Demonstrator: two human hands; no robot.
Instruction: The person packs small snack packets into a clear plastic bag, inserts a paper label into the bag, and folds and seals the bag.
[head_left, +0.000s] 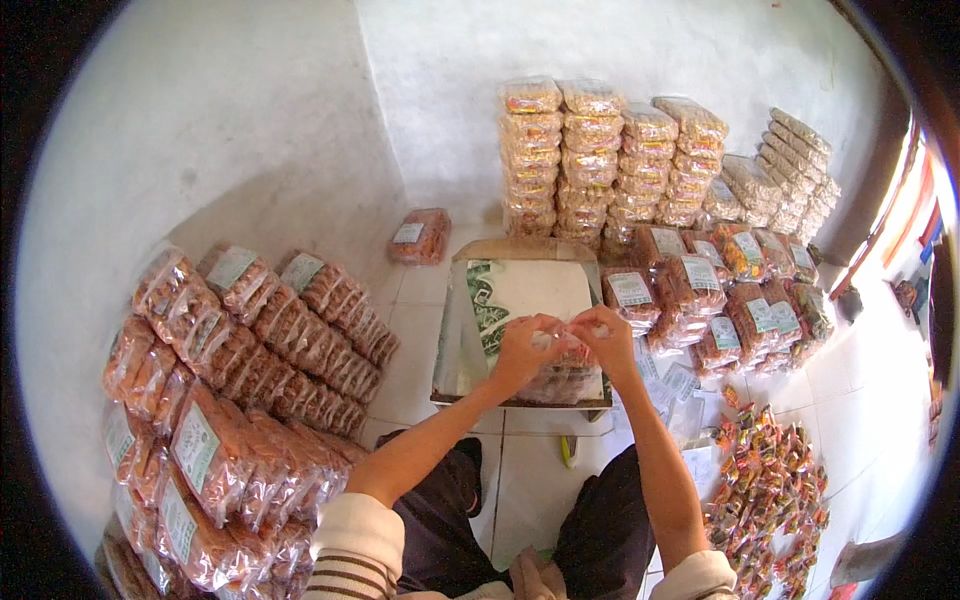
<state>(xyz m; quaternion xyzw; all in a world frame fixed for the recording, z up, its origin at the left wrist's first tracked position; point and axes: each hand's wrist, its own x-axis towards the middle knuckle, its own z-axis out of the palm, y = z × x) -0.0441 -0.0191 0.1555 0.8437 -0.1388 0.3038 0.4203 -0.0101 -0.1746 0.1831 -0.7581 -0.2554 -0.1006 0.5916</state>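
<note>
In the centre of the frame, a person's left hand [530,352] and right hand [603,338] are coming together above a clear plastic bag [562,383], both pinching its upper edge between the fingers. The bag is resting near the front edge of a low worktop [545,285], where a green-and-white patterned strip [489,312] is lying along the left part of the surface. A single reddish-brown pack [420,237] is sitting on the tiled floor [410,345], to the upper left of the worktop. Labelled brown packs [215,450] are filling the left side of the frame in leaning rows, while pale packs [590,150] are standing in tall stacks at the upper right of centre. More labelled packs [695,285] are piling up right of the worktop, and small colourful packets [765,480] are lying in a heap at the lower right, below some loose papers [672,385].
</note>
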